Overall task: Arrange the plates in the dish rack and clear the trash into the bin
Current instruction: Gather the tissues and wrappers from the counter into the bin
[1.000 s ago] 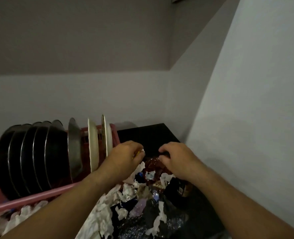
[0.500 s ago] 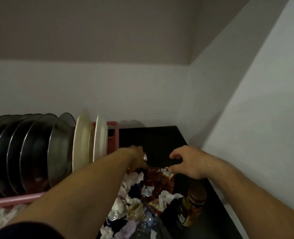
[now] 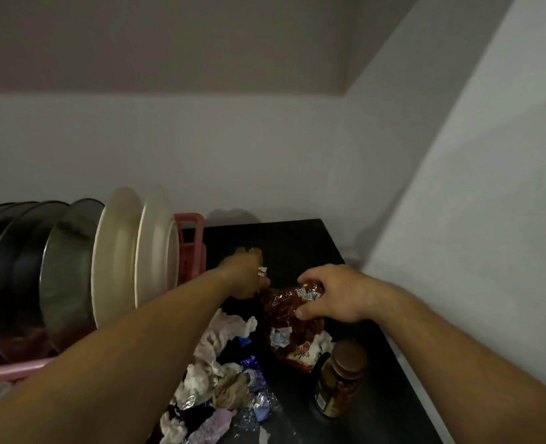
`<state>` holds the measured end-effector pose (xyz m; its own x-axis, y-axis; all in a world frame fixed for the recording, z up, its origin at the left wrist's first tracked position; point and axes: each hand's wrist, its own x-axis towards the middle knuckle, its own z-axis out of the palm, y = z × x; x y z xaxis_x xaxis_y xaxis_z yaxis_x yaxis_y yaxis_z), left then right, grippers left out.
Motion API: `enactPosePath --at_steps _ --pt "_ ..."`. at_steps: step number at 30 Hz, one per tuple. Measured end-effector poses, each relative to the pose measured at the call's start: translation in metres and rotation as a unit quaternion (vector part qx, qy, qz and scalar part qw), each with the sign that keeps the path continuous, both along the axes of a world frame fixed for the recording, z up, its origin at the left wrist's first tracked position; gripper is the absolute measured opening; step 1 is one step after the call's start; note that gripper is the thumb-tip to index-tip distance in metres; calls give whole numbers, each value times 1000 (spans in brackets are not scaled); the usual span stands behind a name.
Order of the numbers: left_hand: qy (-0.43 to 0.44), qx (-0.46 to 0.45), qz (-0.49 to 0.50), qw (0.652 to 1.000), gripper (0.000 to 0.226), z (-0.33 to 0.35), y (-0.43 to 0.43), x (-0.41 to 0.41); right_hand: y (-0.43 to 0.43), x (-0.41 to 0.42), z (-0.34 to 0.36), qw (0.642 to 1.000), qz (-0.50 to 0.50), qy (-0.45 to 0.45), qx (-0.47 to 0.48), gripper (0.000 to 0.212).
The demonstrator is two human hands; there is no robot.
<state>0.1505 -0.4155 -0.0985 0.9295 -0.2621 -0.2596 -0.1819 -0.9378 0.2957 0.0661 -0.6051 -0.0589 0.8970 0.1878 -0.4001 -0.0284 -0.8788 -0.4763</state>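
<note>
A pink dish rack at the left holds several dark metal plates and two cream plates standing on edge. Trash lies on the black counter: crumpled white tissues, foil wrappers and a red snack bag. My right hand grips the top of the red snack bag. My left hand reaches past the cream plates and pinches a small white scrap just above the counter.
A brown glass jar with a dark lid stands on the counter at the lower right of the trash. White walls close in at the back and right. The counter's right edge runs along the wall. No bin is in view.
The camera has tilted and moved closer. My right hand has closed on the red snack bag. My left hand has reached further back by the rack.
</note>
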Motion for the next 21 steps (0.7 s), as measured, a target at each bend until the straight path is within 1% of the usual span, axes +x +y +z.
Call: enactPosePath --at_steps 4,7,11,12,13,15,16,18,21 --pt "-118 -111 -27 986 32 19 5 -17 -2 13 -15 997 48 -23 -60 90" --pt "-172 -160 -39 971 26 31 9 -34 -2 26 -25 994 71 1 -85 103" --pt "-182 -187 -45 964 26 42 14 -51 4 39 -40 991 91 46 -85 117" --pt "-180 -186 -46 965 31 44 15 -52 6 41 -44 990 99 53 -89 119" --pt "-180 -186 -49 965 40 45 17 -53 8 42 -48 988 109 60 -94 121" --pt "-172 -190 -46 965 64 44 19 -53 10 44 -57 982 131 79 -111 121" --pt "-169 -191 -40 966 70 43 19 -52 11 45 -61 979 139 89 -120 119" --pt "-175 -178 -33 968 67 39 19 -52 11 46 -68 977 145 90 -127 112" --pt "-183 -164 -25 969 55 31 20 -50 14 49 -73 975 164 44 -140 95"
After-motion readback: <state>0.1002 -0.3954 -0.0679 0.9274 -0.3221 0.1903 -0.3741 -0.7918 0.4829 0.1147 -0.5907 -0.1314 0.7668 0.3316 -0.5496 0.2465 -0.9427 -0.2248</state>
